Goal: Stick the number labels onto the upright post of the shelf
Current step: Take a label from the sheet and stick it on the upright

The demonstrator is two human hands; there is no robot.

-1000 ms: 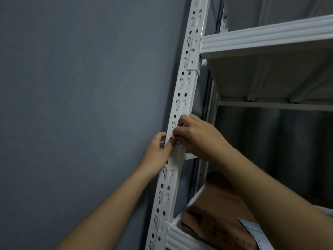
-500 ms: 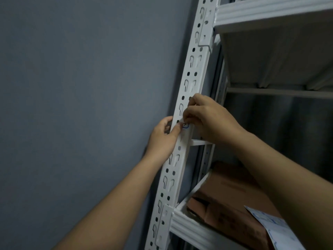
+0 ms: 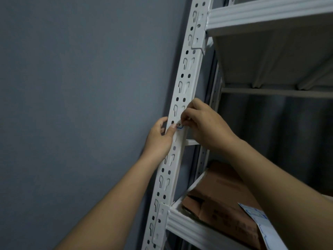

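- Label [image 3: 179, 126]: small white sticker, blue edge and dark mark; mostly covered by fingertips, so the number is hard to read. It lies on the front face of the post, at mid-height between the two shelves.
- Right hand [image 3: 203, 126]: fingertips curled, pinching the label's upper right edge against the post; thumb largely hidden behind the fingers.
- Left hand [image 3: 160, 137]: wrapped round the post's left edge, thumb pressing the label's left end; the other fingers are hidden behind the post.
- Post [image 3: 182, 98]: white, perforated with round holes and keyhole slots; top and bottom cut off by the frame.
- Upper shelf [image 3: 270, 13]: white, seen from beneath, right end cut off.
- Lower shelf [image 3: 191, 230]: white rim, partly behind the right forearm.
- Box [image 3: 221, 204]: brown cardboard on the lower shelf, print illegible.
- Sheet [image 3: 259, 219]: white-and-blue paper by the box, partly hidden.
- Wall [image 3: 81, 105]: grey, left of the post.
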